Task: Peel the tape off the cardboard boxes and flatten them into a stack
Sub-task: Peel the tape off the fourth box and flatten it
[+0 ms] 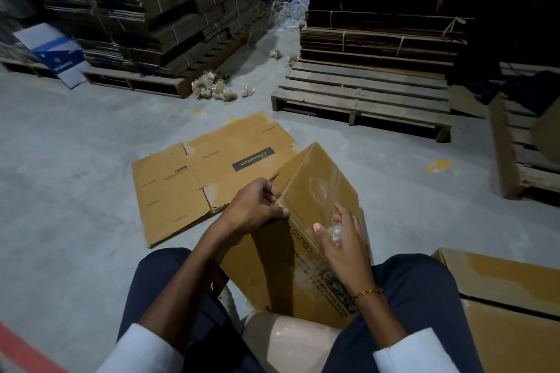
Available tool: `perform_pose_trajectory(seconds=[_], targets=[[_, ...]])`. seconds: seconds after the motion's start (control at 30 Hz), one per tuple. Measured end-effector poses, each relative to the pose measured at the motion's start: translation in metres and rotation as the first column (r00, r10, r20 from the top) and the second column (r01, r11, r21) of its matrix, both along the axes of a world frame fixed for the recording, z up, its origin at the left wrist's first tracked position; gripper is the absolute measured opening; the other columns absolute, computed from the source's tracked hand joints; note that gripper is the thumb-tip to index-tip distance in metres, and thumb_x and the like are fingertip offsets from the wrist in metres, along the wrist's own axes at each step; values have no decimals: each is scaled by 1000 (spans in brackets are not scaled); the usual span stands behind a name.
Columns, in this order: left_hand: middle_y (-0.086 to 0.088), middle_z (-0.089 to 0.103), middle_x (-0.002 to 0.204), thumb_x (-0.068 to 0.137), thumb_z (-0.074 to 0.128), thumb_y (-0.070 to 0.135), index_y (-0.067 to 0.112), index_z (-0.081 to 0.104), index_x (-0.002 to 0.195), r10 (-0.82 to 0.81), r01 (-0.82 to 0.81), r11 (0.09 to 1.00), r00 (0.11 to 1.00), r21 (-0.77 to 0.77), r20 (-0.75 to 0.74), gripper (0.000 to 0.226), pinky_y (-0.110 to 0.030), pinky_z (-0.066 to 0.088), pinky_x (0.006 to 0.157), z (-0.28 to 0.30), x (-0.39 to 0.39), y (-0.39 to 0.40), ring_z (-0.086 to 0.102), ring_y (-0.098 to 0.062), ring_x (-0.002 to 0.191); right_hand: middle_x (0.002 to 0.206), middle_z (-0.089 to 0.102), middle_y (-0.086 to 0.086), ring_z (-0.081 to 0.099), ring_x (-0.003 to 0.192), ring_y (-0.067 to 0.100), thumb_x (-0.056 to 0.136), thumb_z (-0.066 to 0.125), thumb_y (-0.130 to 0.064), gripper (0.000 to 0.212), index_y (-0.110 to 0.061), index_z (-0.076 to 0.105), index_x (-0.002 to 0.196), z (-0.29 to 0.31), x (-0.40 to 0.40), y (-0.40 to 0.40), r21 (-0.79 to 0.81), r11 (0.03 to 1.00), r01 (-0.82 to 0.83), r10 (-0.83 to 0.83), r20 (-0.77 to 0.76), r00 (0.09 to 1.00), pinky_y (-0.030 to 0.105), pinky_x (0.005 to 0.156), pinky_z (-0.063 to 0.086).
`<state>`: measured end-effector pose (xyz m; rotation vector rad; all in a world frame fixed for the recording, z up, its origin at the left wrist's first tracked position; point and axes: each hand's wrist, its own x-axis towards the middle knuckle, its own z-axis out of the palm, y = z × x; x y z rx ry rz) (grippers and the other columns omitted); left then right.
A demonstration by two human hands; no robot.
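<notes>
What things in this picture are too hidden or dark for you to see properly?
- Head view: the box on the lap has its bottom hidden by the legs.
- The left hand covers the box corner, so any tape there is hidden.
- The clear wad in the right hand is blurred, probably tape.
- The second box is cut off by the right edge.
- The far stacks are too dark.

two hands (254,209), perhaps three boxes (315,191), two pallets (363,97)

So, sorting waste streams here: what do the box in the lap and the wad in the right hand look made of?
Box: matte brown corrugated cardboard, judging by creased flaps and printed faces.
Wad in the right hand: probably clear plastic tape, glossy and crumpled.
</notes>
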<state>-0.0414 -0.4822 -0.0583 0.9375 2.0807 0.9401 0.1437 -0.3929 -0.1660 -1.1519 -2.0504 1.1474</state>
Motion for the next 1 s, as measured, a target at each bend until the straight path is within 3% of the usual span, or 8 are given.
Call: perform_pose_trajectory(seconds=[0.17,0.27,0.37,0.43,0.67,0.77,0.83,1.0], targets=[[-1,57,113,85,80,30,16,54,121,-32,18,996,987,-89,-156,47,-39,53,82,4,-2,-2,57,-21,101,142,46,-4,48,117,5,98,59,-45,63,-31,32,153,-2,-2,0,5,1000,-14,14,8,1000,13,73,41],[-3,59,110,87,78,29,12,56,123,-56,35,994,976,-102,-212,45,-41,53,85,8,2,-1,57,-21,100,142,46,-4,48,121,7,97,60,-44,63,-29,33,153,-2,-3,1,5,1000,-16,16,-1,1000,6,73,37],[-6,59,110,88,77,26,10,58,122,-74,44,991,967,-126,-244,42,-43,52,87,12,6,3,56,-24,101,140,47,-4,49,123,9,97,60,-44,64,-29,33,153,-4,-2,1,7,1000,-13,13,-3,1000,8,74,37],[-7,59,110,87,78,23,9,58,121,-78,49,989,973,-137,-215,41,-45,53,90,14,6,5,56,-26,103,139,48,-4,50,121,8,97,60,-45,64,-30,33,153,-5,-2,2,14,1000,-11,11,5,1000,12,73,39],[-5,57,101,83,80,10,10,58,117,-42,45,991,999,-123,21,40,-41,53,82,13,-2,9,56,-24,97,139,48,-4,51,120,9,97,60,-46,65,-29,32,153,-5,-2,2,26,1000,-8,7,19,1000,6,71,35],[-7,54,117,83,81,26,10,56,126,-69,36,985,978,-167,-198,52,-41,52,85,10,-1,6,55,-26,104,140,48,-4,50,119,8,97,59,-46,65,-30,31,154,-6,-2,2,23,1000,-14,14,21,1000,6,70,35],[-11,58,118,85,78,37,5,63,121,-123,51,975,935,-216,-332,51,-42,51,82,11,-2,1,57,-28,104,140,48,-4,50,119,7,97,59,-46,66,-30,30,154,-7,-3,2,28,999,-21,21,19,1000,7,71,35],[-8,66,105,93,70,33,7,71,109,-140,98,983,947,-158,-289,30,-42,53,82,14,2,-7,60,-25,99,138,49,-4,49,115,5,97,59,-46,65,-30,31,153,-7,-5,3,32,999,-26,26,4,1000,12,73,40]])
